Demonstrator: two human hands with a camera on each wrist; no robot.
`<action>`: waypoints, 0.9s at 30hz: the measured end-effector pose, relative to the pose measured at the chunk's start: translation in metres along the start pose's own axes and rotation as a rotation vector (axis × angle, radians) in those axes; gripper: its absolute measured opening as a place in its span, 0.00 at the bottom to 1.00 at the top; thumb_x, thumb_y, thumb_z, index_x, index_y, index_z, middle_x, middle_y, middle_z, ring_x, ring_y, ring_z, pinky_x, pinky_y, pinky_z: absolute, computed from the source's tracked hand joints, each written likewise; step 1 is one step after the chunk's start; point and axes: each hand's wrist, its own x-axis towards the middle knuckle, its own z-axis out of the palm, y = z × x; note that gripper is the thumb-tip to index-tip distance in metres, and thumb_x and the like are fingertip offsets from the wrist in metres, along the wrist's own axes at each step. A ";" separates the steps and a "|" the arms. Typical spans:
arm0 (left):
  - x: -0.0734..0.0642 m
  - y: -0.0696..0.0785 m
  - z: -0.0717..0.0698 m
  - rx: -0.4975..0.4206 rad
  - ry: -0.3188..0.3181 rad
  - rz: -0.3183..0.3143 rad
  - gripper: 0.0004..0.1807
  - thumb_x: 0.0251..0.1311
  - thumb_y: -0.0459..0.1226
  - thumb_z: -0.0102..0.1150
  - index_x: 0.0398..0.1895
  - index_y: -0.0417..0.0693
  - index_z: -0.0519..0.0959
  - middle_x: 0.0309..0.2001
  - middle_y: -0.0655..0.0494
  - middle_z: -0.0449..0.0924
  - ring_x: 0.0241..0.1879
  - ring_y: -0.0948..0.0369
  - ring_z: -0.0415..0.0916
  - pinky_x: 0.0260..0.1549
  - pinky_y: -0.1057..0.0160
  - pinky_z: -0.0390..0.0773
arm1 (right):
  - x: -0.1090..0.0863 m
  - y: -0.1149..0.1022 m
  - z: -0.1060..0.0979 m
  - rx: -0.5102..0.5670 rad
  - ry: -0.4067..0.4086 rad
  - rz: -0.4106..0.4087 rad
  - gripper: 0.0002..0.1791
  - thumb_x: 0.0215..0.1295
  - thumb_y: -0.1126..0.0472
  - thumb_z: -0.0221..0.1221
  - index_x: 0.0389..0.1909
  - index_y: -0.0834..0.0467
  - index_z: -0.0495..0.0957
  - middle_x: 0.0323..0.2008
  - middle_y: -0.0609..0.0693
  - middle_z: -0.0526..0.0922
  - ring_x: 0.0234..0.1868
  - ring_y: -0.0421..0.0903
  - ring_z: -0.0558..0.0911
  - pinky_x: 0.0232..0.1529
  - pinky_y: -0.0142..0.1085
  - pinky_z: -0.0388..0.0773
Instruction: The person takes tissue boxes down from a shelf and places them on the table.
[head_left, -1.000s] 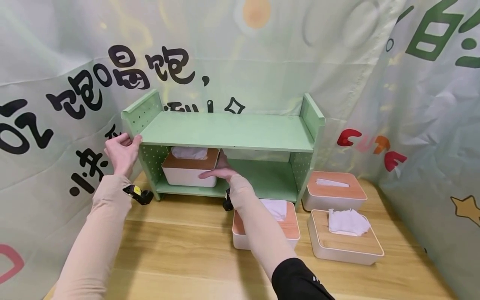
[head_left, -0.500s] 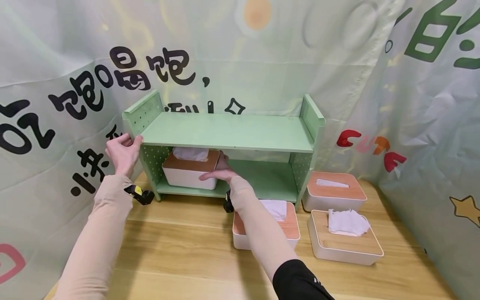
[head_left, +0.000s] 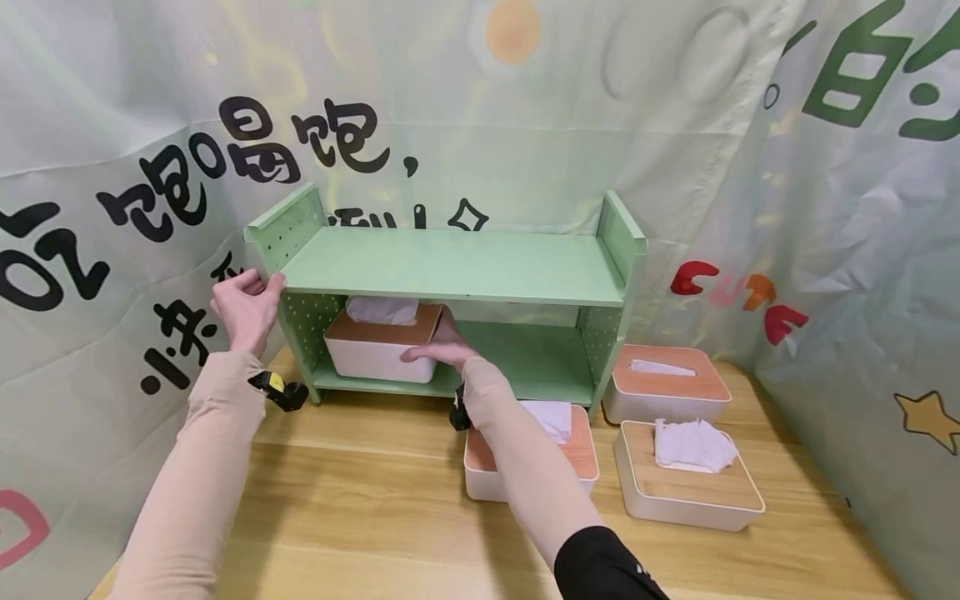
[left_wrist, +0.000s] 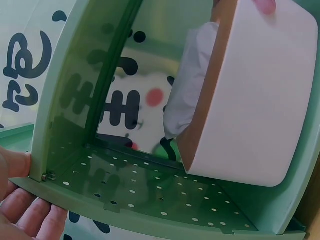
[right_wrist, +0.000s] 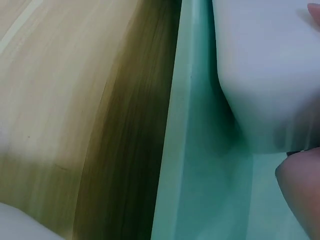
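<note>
A green two-tier shelf [head_left: 457,262] stands against the back curtain. My left hand [head_left: 247,308] pinches the front edge of its left side panel; in the left wrist view the thumb and fingers [left_wrist: 35,212] lie on either side of that edge. On the lower tier [head_left: 525,354], toward the left, sits a white tissue box [head_left: 375,358] with a brown wooden lid and a tissue sticking up. My right hand [head_left: 446,342] grips the box's right end, thumb across its front face. The box's base is close to the tier's front lip.
A tissue box [head_left: 483,479] stands on the wooden table [head_left: 360,500] under my right forearm. To the right are two more, a flat-tissue one [head_left: 671,404] behind and one with a raised tissue [head_left: 690,512] in front. Printed curtains [head_left: 525,167] enclose the back and sides.
The gripped tissue box has slid slightly forward toward the tier's front lip, my right hand moving with it. My left hand keeps its hold on the shelf's side panel.
</note>
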 end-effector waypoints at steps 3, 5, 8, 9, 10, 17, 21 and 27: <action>0.000 0.000 0.000 0.001 -0.008 0.000 0.23 0.63 0.43 0.65 0.62 0.50 0.79 0.57 0.46 0.81 0.27 0.84 0.72 0.58 0.72 0.79 | -0.001 -0.002 0.001 -0.009 0.009 -0.020 0.74 0.45 0.57 0.77 0.81 0.55 0.30 0.82 0.56 0.40 0.82 0.51 0.50 0.81 0.45 0.54; -0.001 0.000 0.000 0.005 -0.015 0.008 0.23 0.64 0.42 0.65 0.61 0.50 0.79 0.58 0.46 0.81 0.27 0.84 0.72 0.61 0.70 0.78 | -0.002 -0.002 0.001 -0.023 0.018 -0.039 0.74 0.45 0.57 0.77 0.81 0.55 0.31 0.82 0.56 0.41 0.81 0.52 0.51 0.81 0.46 0.55; -0.002 0.000 0.000 0.003 -0.020 0.013 0.22 0.64 0.42 0.64 0.61 0.50 0.79 0.57 0.46 0.81 0.26 0.84 0.72 0.63 0.68 0.76 | -0.004 -0.004 0.002 -0.047 0.037 -0.084 0.73 0.45 0.58 0.78 0.81 0.55 0.33 0.82 0.58 0.43 0.81 0.53 0.53 0.81 0.46 0.56; -0.002 0.000 0.000 0.004 -0.019 0.016 0.22 0.64 0.42 0.64 0.61 0.50 0.79 0.57 0.46 0.81 0.26 0.84 0.72 0.63 0.68 0.76 | -0.004 -0.005 0.002 -0.051 0.043 -0.100 0.72 0.44 0.58 0.78 0.81 0.55 0.34 0.81 0.58 0.44 0.80 0.53 0.53 0.81 0.46 0.57; -0.002 0.000 -0.001 0.003 -0.019 0.018 0.22 0.64 0.42 0.64 0.61 0.50 0.79 0.57 0.46 0.82 0.26 0.84 0.73 0.62 0.67 0.78 | -0.004 -0.006 0.002 -0.056 0.048 -0.110 0.72 0.45 0.57 0.78 0.81 0.55 0.35 0.81 0.58 0.44 0.80 0.53 0.53 0.80 0.46 0.57; 0.000 0.000 0.000 -0.003 -0.004 0.019 0.21 0.63 0.42 0.65 0.60 0.51 0.81 0.56 0.47 0.83 0.29 0.84 0.73 0.60 0.70 0.78 | -0.008 -0.012 0.000 -0.051 0.075 -0.067 0.74 0.43 0.51 0.79 0.81 0.54 0.33 0.82 0.60 0.41 0.81 0.56 0.49 0.81 0.49 0.55; 0.000 -0.001 -0.001 -0.016 -0.010 0.005 0.22 0.63 0.43 0.65 0.61 0.50 0.80 0.56 0.48 0.82 0.32 0.82 0.73 0.65 0.70 0.74 | -0.012 -0.014 -0.003 -0.039 0.052 -0.037 0.75 0.43 0.51 0.78 0.81 0.53 0.31 0.82 0.59 0.38 0.82 0.56 0.46 0.82 0.49 0.52; -0.001 0.000 -0.001 -0.010 -0.011 -0.010 0.23 0.64 0.44 0.65 0.61 0.52 0.79 0.57 0.49 0.82 0.41 0.77 0.76 0.65 0.69 0.74 | -0.020 -0.016 -0.009 0.019 0.014 -0.060 0.75 0.42 0.57 0.78 0.81 0.54 0.31 0.82 0.58 0.40 0.82 0.55 0.47 0.82 0.47 0.50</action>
